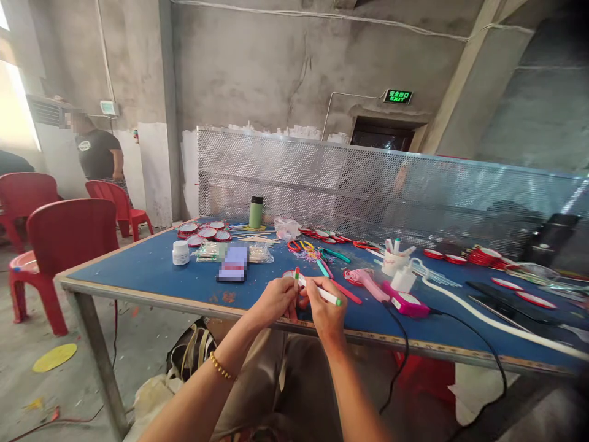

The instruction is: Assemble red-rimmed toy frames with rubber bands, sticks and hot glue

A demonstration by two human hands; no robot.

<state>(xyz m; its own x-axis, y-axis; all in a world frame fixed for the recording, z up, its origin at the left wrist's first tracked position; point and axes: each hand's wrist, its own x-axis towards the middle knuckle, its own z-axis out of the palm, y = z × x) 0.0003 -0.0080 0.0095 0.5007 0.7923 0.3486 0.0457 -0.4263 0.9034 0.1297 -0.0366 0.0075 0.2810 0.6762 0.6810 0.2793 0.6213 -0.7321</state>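
Near the table's front edge, my right hand is closed around a white marker pen with a green end, its other end pointing toward my left hand. My left hand is closed beside it, fingers bunched. From its fingers rises a slim piece with a red top and a green band. Just behind the fingers shows part of a small red-rimmed white disc; how it is held is hidden. A pink glue gun lies right of my hands, touching neither.
On the blue table stand a white jar, a green flask and a pen cup. A phone, scissors and a magenta box with a cord lie around. Perforated metal panels close the back. A person stands left.
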